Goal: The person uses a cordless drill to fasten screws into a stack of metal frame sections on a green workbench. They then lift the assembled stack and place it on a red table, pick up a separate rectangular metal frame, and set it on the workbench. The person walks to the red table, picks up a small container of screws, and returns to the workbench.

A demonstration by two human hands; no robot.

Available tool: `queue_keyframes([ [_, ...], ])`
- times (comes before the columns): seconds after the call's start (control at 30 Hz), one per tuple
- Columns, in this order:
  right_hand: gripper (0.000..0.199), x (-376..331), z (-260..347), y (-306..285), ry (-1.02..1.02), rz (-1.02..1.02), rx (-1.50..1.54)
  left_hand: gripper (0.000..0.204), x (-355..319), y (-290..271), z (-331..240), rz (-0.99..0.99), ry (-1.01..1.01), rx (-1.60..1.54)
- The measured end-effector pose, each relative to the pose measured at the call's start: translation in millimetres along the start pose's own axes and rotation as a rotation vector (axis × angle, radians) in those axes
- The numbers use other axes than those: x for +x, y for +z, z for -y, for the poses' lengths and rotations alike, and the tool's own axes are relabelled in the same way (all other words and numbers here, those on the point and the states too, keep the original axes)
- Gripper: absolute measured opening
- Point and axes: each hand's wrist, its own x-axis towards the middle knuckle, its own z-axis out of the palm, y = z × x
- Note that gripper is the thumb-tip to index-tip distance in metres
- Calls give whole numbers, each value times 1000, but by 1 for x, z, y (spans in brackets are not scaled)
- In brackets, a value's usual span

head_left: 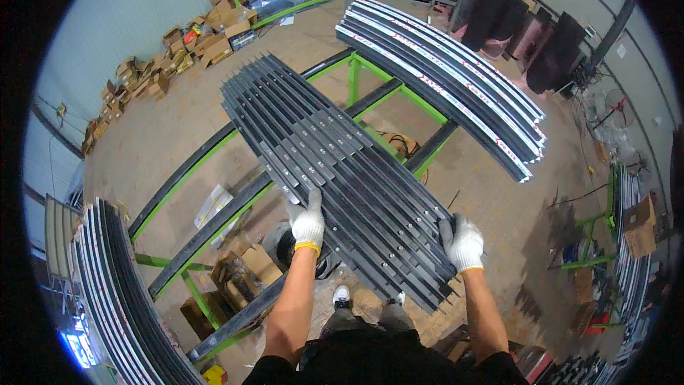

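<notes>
Cardboard box (262, 264) holds brownish pieces (246, 289); hands (308, 229) (464, 244) touch dark bars (356, 189), grip unclear.

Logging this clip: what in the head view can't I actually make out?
In the head view:
- Left gloved hand: its own back hides the palm, so its grip is unclear.
- Right gloved hand: palm likewise hidden by its back.
- Dark metal bars: their upper faces hide the undersides.
- Left stack of long strips: near ends cut off by the lower edge.
- Cardboard boxes: contents mostly too small.
</notes>
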Motion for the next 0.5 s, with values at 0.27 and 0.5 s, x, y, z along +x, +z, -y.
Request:
queue_keyframes([
  [0.27,42,-14,4,2,-103,-194,36,86,3,4,8,-4,-18,-149],
  [0.5,40,-22,10,-3,-158,-237,105,82,-2,-3,4,-14,-16,-149],
])
